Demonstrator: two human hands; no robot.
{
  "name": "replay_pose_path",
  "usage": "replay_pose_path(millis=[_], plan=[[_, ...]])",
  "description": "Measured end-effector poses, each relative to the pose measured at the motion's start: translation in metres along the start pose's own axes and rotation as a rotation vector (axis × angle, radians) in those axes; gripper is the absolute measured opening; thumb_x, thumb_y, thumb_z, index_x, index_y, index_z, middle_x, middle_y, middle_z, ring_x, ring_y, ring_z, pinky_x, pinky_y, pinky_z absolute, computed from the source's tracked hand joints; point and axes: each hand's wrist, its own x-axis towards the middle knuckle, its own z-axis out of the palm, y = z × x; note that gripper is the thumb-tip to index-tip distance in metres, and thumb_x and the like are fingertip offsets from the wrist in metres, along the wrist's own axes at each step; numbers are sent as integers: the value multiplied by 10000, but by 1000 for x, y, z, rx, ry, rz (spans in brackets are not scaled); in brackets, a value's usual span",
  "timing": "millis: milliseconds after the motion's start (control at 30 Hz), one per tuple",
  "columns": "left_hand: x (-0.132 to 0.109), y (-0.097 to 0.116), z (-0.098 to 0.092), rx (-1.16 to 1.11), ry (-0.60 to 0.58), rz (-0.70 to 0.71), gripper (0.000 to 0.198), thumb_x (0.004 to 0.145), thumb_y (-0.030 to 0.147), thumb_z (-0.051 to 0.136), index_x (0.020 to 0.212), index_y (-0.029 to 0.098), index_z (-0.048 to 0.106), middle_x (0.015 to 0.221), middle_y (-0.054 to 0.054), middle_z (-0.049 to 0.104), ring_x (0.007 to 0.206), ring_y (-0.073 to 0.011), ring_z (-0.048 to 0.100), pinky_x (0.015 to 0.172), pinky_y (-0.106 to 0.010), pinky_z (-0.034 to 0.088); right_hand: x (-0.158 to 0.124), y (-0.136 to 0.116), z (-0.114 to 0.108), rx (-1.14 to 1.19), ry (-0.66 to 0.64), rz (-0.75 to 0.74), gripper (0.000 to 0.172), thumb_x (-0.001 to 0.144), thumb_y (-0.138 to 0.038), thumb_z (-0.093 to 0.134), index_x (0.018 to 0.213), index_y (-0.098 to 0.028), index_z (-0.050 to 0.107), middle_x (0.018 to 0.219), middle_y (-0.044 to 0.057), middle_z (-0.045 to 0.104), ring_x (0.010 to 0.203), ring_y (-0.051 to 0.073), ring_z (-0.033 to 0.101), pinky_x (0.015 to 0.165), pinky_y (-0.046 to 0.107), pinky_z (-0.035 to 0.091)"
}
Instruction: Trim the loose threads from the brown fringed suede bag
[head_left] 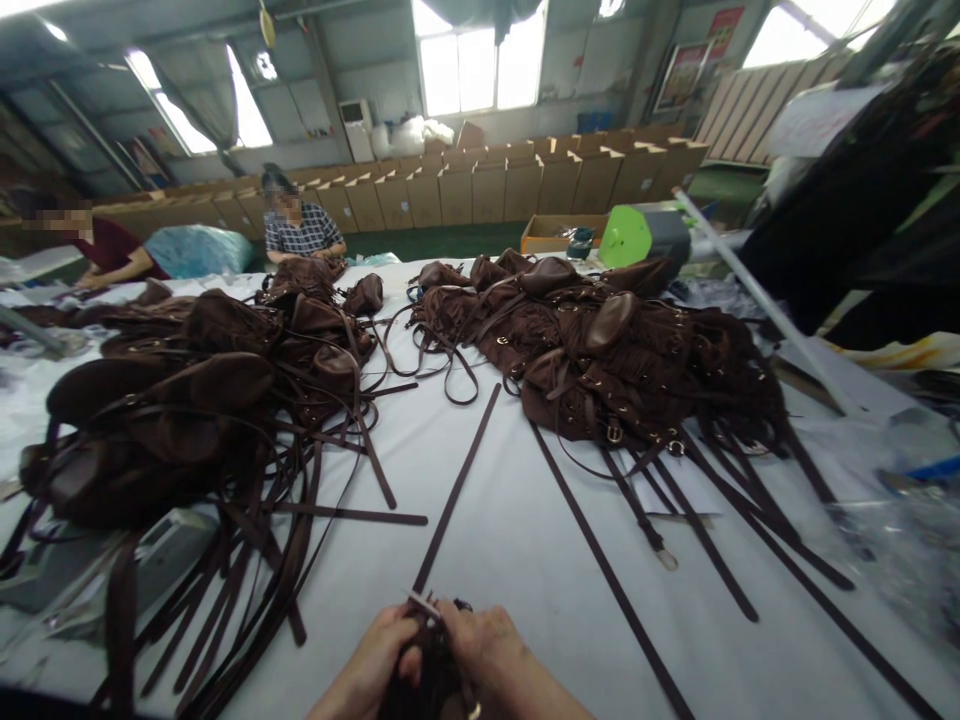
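Note:
At the bottom middle, my left hand (384,648) is closed on a dark brown fringed bag (429,685), much of it hidden by my hands. My right hand (480,638) is closed at the bag's other side. From its fingers a thin, pale, pointed tool (421,602) sticks out to the left across the top of the bag; its exact kind is not clear. A long brown strap (459,490) runs away from my hands over the white table (517,560). Another strap (592,540) lies to the right.
Brown bags are heaped at the left (195,400) and right (615,350), straps trailing. A green-and-grey machine (626,238) stands behind the right heap. Two people (304,228) work at the far left. Cardboard boxes (450,195) line the back, and clear plastic (900,560) lies right.

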Motion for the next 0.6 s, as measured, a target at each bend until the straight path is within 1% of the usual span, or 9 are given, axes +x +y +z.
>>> replay_pose_path(millis=[133, 233, 267, 333, 400, 433, 467, 500, 600], plan=[[-4, -3, -1, 8, 39, -42, 483, 627, 469, 721, 948, 114, 657, 416, 72, 501, 308, -42, 272, 370, -203, 211, -7, 13, 14, -30, -86, 116, 199, 719, -104, 595, 908, -166, 593, 688, 93, 709, 602, 260, 683, 511, 270, 462], [-7, 1, 0, 5, 96, -8, 613, 635, 594, 698, 978, 89, 643, 387, 88, 449, 316, -36, 252, 383, -195, 238, -11, 22, 6, -24, -78, 217, 161, 813, -82, 483, 915, -159, 580, 656, 81, 689, 631, 255, 686, 537, 280, 466], [-7, 3, 0, 3, 106, 14, 635, 654, 621, 675, 984, 80, 638, 382, 88, 436, 329, -42, 282, 396, -190, 257, -10, 23, -1, -10, -52, 245, 192, 863, -86, 411, 941, -162, 568, 668, 73, 684, 648, 236, 685, 555, 275, 467], [-6, 8, 1, -25, 131, 39, 662, 701, 639, 631, 1051, 77, 610, 413, 71, 465, 381, -66, 384, 424, -182, 291, -5, 19, -19, 93, 71, 253, 273, 939, -124, 280, 991, -173, 542, 742, 63, 674, 707, 195, 673, 621, 266, 469], [-3, 13, -1, -68, 146, 28, 690, 725, 627, 619, 1163, 99, 549, 532, 30, 568, 467, -98, 494, 460, -189, 349, 3, 11, -35, 297, 227, 199, 294, 975, -205, 235, 1007, -186, 526, 792, 49, 649, 725, 164, 643, 674, 258, 463], [-2, 15, -3, -78, 152, 20, 713, 724, 622, 624, 1214, 118, 514, 634, 2, 623, 517, -114, 540, 489, -202, 391, 7, 6, -40, 416, 271, 151, 296, 983, -247, 234, 998, -192, 524, 793, 38, 635, 711, 151, 625, 679, 250, 458], [0, 17, -7, -66, 165, 22, 739, 716, 617, 635, 1256, 136, 482, 743, -25, 659, 584, -135, 586, 538, -222, 438, 10, 2, -41, 518, 272, 99, 299, 985, -283, 239, 977, -198, 525, 776, 26, 621, 685, 142, 609, 667, 241, 454], [0, 18, -12, -30, 188, 41, 769, 700, 607, 657, 1287, 150, 459, 841, -49, 675, 676, -162, 626, 609, -245, 478, 11, -1, -37, 583, 230, 53, 302, 983, -307, 245, 952, -204, 527, 749, 13, 609, 653, 134, 594, 642, 233, 449], [-2, 17, -38, 174, 275, 124, 876, 625, 543, 752, 1337, 148, 431, 993, -102, 674, 951, -239, 638, 818, -292, 492, 1, 2, -4, 617, 65, 13, 274, 952, -352, 312, 888, -211, 538, 675, 0, 593, 586, 139, 572, 558, 227, 423]])
